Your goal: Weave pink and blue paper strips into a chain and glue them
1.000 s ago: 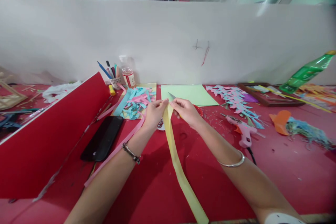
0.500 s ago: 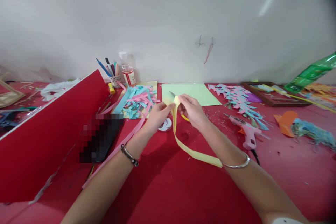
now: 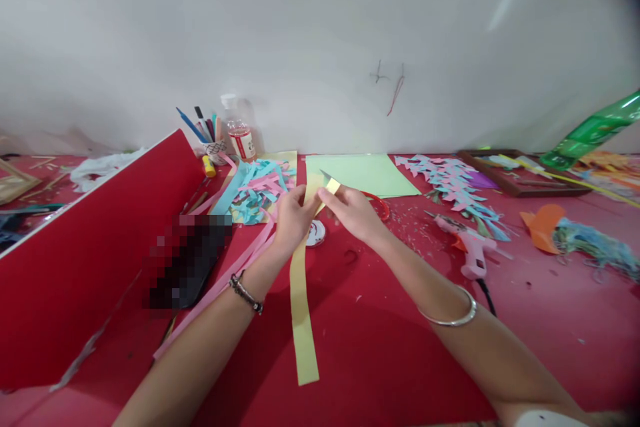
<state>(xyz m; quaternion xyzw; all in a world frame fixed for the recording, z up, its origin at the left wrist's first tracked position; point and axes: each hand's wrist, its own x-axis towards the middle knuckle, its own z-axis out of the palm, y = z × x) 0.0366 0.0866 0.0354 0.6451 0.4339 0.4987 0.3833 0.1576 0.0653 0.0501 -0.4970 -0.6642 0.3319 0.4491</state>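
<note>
A long pale yellow paper strip (image 3: 303, 313) hangs down from my fingers over the red tabletop. My left hand (image 3: 294, 219) pinches it, thumb towards the right hand. My right hand (image 3: 354, 211) has its thumb and fingers closed on the strip's short upper end, which slants up to the right, seemingly folded. Just beyond the fingertips a pointed metal blade (image 3: 325, 175) shows; the hands hide the rest of it. A red curved rim (image 3: 383, 205) peeks out right of my right hand. Under the left wrist lies a small white round piece (image 3: 315, 233).
Cut pink and blue paper pieces (image 3: 260, 193) lie left of light green sheets (image 3: 365, 175). To the right are a pink glue gun (image 3: 473, 247), a pink-blue paper garland (image 3: 453, 187) and a brown tray (image 3: 540, 190). A red board (image 3: 110, 247) stands at left, near a bottle (image 3: 241, 137).
The strip's hanging tail has swung from the right to the left and now falls straight. Its upper end has turned between my fingers. Both hands stay close together.
</note>
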